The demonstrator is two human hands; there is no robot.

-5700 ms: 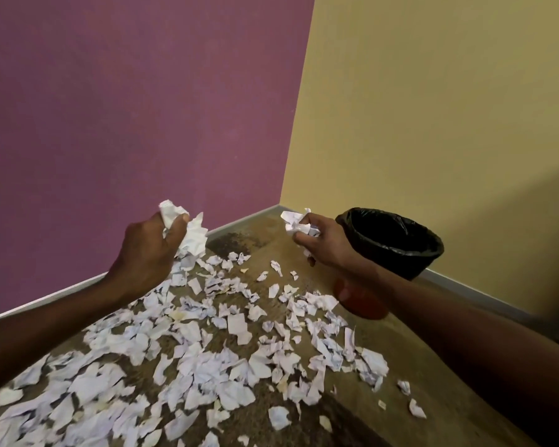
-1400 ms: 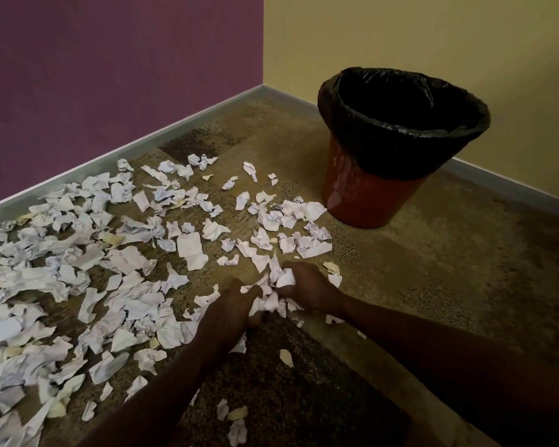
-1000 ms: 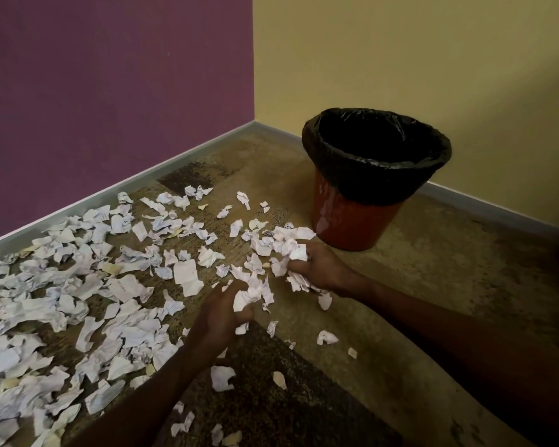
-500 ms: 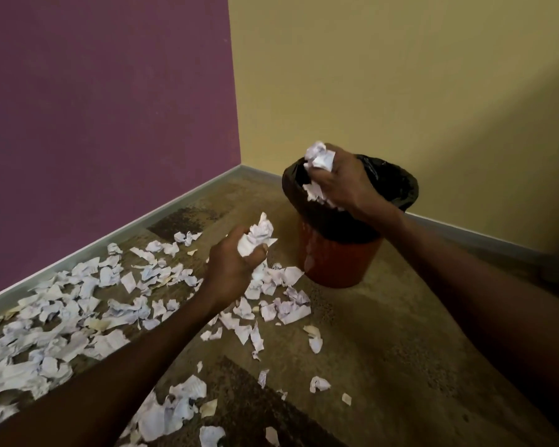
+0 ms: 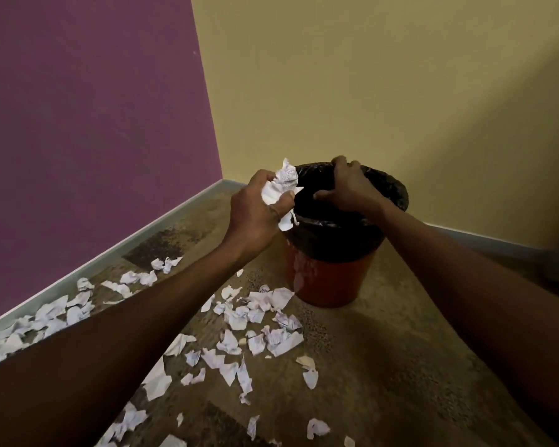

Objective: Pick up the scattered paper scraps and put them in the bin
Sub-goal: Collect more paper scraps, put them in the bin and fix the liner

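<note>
A red bin (image 5: 331,279) lined with a black bag stands in the room's corner. My left hand (image 5: 255,211) is at the bin's left rim, shut on a crumpled wad of white paper scraps (image 5: 279,191). Over the bin's opening hovers my right hand (image 5: 349,188), fingers spread downward, with no paper visible in it. Many torn white scraps (image 5: 255,337) lie scattered on the brown floor in front of and left of the bin.
A purple wall (image 5: 94,124) runs along the left and a yellow wall (image 5: 384,91) behind the bin, both with grey skirting. More scraps (image 5: 52,314) lie along the left skirting. The floor to the right of the bin is patterned brown.
Both hands lifted handfuls of scraps from the floor up to the bin. The right hand's wad is gone from view; the left hand moved to the bin's rim with its wad.
</note>
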